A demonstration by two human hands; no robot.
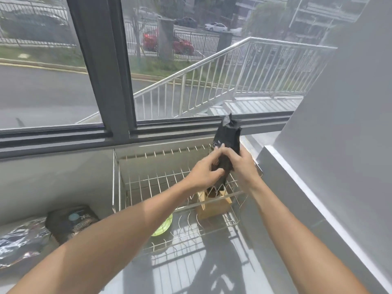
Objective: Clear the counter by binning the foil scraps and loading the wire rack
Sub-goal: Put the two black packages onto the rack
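Note:
A black pouch stands upright over the right end of the wire rack. My left hand grips its lower left side and my right hand grips its lower right side. Under the pouch, inside the rack, sits a small brown paper box. A green plate lies in the rack's front part, half hidden by my left forearm. Crumpled foil lies on the counter at far left.
A dark packet rests on the counter between the foil and the rack. The window sill and frame run behind the rack. A grey wall with a white ledge slants along the right side.

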